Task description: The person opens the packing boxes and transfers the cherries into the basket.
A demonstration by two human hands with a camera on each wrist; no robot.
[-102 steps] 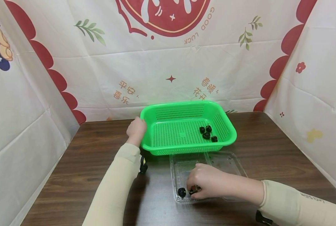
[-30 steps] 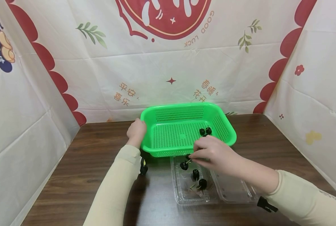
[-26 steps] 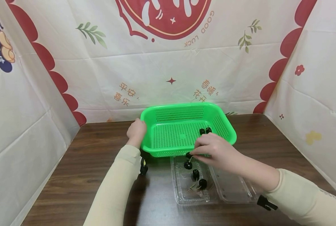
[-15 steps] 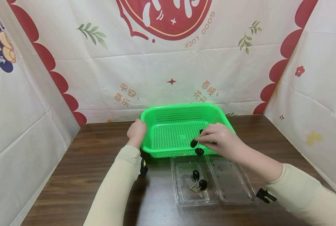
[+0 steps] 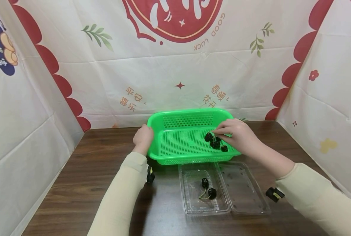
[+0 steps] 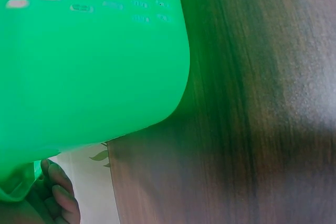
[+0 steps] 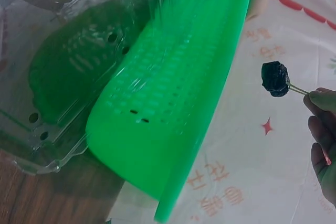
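Observation:
My left hand [image 5: 143, 137] grips the left rim of the green plastic basket [image 5: 182, 159]; in the left wrist view its curled fingers [image 6: 64, 195] show below the basket's corner. Over the basket's right side, my right hand [image 5: 237, 134] pinches thin stems between thumb and fingertips. From them hangs a dark cherry [image 7: 275, 79], seen in the right wrist view with two stems. Several dark cherries [image 5: 215, 144] lie close beneath that hand, so held and lying ones partly overlap in the head view. In front, an opened clear plastic box [image 5: 190, 205] holds two cherries [image 5: 212, 193] with stems.
The box's clear lid [image 5: 243, 188] lies folded out to the right, on the brown wooden table [image 5: 104, 183]. A white printed cloth [image 5: 152, 72] hangs behind the basket and along both sides.
My right hand has carried a stemmed pair of cherries from the clear box up, back and right over the basket. The left hand has kept its grip on the basket rim.

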